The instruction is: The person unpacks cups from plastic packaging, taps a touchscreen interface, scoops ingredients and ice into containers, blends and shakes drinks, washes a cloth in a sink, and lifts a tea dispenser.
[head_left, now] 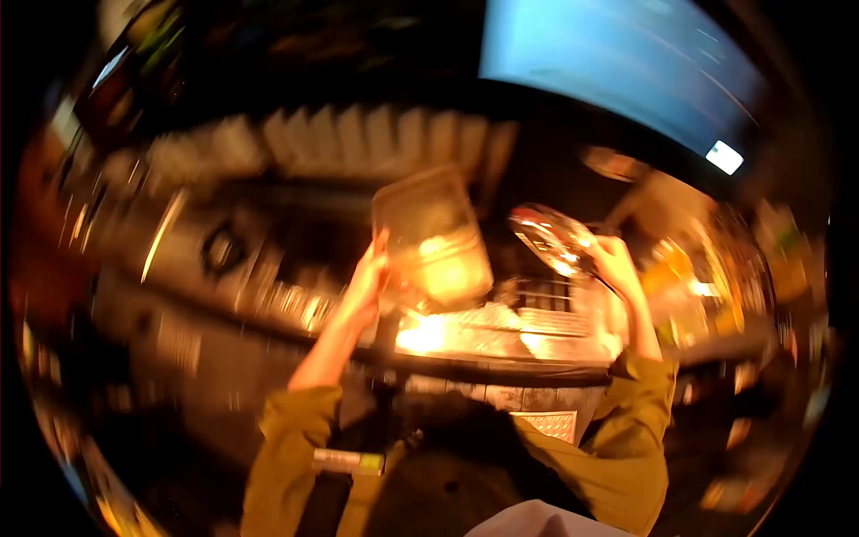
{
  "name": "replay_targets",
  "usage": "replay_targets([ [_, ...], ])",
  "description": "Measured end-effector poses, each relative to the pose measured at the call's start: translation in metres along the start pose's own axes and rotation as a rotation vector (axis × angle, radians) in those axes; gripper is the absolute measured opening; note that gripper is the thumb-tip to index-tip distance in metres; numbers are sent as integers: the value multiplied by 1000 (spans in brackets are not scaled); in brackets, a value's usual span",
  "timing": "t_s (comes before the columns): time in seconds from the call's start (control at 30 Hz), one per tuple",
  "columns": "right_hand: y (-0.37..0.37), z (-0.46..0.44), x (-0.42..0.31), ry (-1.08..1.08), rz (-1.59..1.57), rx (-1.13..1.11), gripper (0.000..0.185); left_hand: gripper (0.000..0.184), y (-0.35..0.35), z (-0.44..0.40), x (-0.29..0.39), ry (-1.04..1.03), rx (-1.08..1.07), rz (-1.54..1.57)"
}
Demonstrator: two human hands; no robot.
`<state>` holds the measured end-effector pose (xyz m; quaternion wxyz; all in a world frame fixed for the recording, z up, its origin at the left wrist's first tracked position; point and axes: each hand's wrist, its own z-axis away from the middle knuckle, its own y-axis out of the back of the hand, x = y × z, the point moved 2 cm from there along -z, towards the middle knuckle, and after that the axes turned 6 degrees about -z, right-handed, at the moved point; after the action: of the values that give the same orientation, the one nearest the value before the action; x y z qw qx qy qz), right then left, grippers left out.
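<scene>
A translucent rectangular container is tilted up above the lit counter, and my left hand is closed on its left edge. Something shiny and rounded, like a metal bowl or lid, is gripped at its right side by my right hand. The two objects are held apart, side by side. Motion blur hides the fingertips of both hands and what is inside the container.
A bright lit work surface lies below my hands. Behind it stands a row of pale upright items. A large blue screen is at the upper right, and blurred yellow items are at the right.
</scene>
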<state>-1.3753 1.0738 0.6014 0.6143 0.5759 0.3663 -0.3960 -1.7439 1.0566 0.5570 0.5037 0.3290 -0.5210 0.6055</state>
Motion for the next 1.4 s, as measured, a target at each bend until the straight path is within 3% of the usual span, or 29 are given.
replay_targets([
  [0.07,-58,-25,24,-21,-70,-175,28,68,59,36,11,-75,154,-26],
  [0.13,-127,-55,35,125,233,-221,30,68,112,61,28,-66,352,-77],
  [0.17,-162,-67,30,166,593,-210,34,66,122,76,48,-52,438,-64],
  [0.2,-202,-72,18,199,612,-224,37,63,151,81,50,-97,529,-84],
  [0.23,-243,-91,16,135,694,-385,38,61,177,83,53,-166,588,-65],
  [0.27,-277,-93,7,131,781,-402,35,60,211,91,50,-75,646,-137],
  [0.3,-313,-106,6,96,827,-447,33,60,228,92,59,-131,661,-128],
  [0.37,-388,-136,33,103,919,-515,35,52,268,93,71,-157,738,-124],
  [0.4,-423,-155,57,261,1041,-543,31,48,291,90,77,-162,765,-138],
  [0.47,-479,-178,104,359,1148,-543,22,26,346,84,80,-189,846,-50],
  [0.53,-507,-185,148,463,1239,-545,21,20,377,73,82,-171,865,-7],
  [0.6,-520,-180,186,489,1311,-599,20,19,385,63,98,-140,993,17],
  [0.73,-550,-167,246,421,1392,-741,18,17,423,40,102,-90,993,-168],
  [0.87,-565,-158,235,480,1397,-855,19,56,435,39,109,52,859,-266],
  [0.9,-566,-161,229,489,1372,-866,19,72,438,42,106,60,868,-299],
  [1.0,-554,-176,232,353,1152,-914,18,77,444,59,88,6,1070,-322],
  [1.13,-520,-209,215,150,769,-892,19,55,450,97,62,8,1091,-313],
  [1.27,-486,-228,123,191,529,-926,19,38,459,116,4,-6,1109,-173],
  [1.3,-480,-232,93,344,499,-921,19,36,454,118,-6,21,1110,-200],
  [1.37,-470,-224,2,131,408,-866,19,36,449,119,-35,42,1086,-150],
  [1.4,-468,-226,-38,151,395,-881,19,36,448,119,-51,73,1050,-96],
])
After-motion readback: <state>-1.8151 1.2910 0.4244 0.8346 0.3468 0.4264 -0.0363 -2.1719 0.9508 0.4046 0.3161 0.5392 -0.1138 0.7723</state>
